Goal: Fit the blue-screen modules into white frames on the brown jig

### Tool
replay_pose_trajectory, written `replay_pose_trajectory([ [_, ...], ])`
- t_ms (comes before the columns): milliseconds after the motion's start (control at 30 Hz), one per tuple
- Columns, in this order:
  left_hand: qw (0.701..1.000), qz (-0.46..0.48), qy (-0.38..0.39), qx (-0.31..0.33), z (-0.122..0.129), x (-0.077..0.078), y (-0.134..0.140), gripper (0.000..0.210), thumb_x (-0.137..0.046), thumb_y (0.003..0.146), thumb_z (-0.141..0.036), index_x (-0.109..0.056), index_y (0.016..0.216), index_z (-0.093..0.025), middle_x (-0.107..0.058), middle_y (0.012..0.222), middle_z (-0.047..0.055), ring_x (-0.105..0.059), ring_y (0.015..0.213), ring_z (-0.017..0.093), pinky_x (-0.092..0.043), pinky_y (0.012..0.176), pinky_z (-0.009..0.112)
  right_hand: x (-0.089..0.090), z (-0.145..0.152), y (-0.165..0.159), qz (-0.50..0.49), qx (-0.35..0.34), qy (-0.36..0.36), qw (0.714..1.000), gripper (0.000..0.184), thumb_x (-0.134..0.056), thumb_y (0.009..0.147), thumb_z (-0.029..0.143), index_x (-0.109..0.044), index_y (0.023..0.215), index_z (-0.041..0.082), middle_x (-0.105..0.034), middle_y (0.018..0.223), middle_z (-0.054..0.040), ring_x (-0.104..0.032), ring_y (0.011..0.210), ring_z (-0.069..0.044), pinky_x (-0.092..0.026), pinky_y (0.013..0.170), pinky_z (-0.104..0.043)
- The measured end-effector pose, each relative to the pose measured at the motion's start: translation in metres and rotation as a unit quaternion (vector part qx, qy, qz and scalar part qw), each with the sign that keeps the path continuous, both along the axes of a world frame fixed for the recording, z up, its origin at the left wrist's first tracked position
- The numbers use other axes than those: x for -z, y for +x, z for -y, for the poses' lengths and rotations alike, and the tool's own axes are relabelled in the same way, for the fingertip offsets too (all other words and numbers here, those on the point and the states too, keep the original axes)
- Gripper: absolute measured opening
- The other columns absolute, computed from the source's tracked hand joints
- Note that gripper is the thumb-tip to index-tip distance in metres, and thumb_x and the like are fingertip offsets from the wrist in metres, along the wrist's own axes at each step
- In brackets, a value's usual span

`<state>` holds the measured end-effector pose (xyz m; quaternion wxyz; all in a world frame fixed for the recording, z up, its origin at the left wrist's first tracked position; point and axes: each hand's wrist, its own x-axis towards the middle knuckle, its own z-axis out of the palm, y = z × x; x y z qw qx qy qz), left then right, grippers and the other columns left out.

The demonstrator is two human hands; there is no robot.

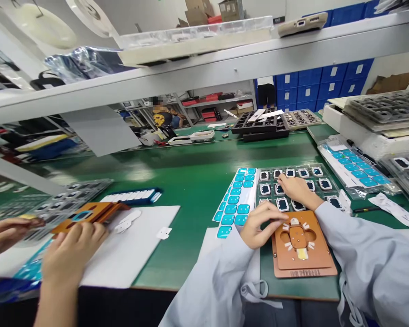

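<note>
My left hand [264,222] is at the upper left corner of an orange-brown fixture plate [322,252], fingers stretched out and apart, with nothing visible in them. My right hand [297,190] reaches past the plate over a clear plastic tray [298,173] of square white-framed parts with dark centres. Its fingers are closed together at the tray's second row; what they pinch, if anything, is hidden. In the plate's middle is a shaped recess [297,237] with small white pads and a yellowish tab around it. Left of the tray lie sheets of blue rounded stickers [231,209].
At left, a co-worker's hands [73,250] handle another orange fixture [92,212] over a white mat [150,236]. A bagged sticker sheet [357,165], a black pen [366,209] and stacked trays [388,109] are at right. A shelf [204,75] crosses above the green bench.
</note>
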<state>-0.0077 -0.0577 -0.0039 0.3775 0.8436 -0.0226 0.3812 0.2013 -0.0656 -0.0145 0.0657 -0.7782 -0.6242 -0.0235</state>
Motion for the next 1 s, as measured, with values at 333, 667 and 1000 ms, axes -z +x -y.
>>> replay_pose_trajectory([
  [333,0.99,-0.023,0.128,0.056,0.012,0.001,0.004,0.02,-0.05,0.085,-0.011,-0.065,0.091,-0.023,-0.075,0.099,-0.001,-0.058,0.104,0.02,-0.043,0.092,0.043,0.015,-0.004,0.005,-0.012,-0.054,0.03,0.998,0.046,-0.037,0.088,0.01,-0.052,0.13,0.019,-0.052,0.139,-0.01,-0.038,0.12,-0.035,-0.033,0.092,-0.052],
  [667,0.978,-0.095,0.172,0.066,0.016,-0.003,-0.002,0.024,-0.059,0.085,-0.032,-0.07,0.105,-0.028,-0.071,0.113,0.001,-0.052,0.108,0.025,-0.037,0.095,0.045,0.016,-0.011,0.012,-0.065,-0.055,0.112,0.99,0.039,-0.036,0.092,0.011,-0.062,0.121,0.017,-0.061,0.121,-0.0134,-0.043,0.108,-0.031,-0.036,0.088,-0.044],
  [1000,0.984,-0.05,0.163,0.047,0.012,0.003,-0.002,0.032,-0.059,0.088,-0.048,-0.073,0.097,-0.021,-0.073,0.101,0.006,-0.051,0.1,0.024,-0.042,0.088,0.043,-0.066,0.034,-0.014,-0.311,-0.181,0.283,0.889,0.022,-0.054,0.092,0.024,-0.07,0.107,0.021,-0.069,0.097,-0.0052,-0.06,0.079,-0.018,-0.048,0.072,-0.031],
])
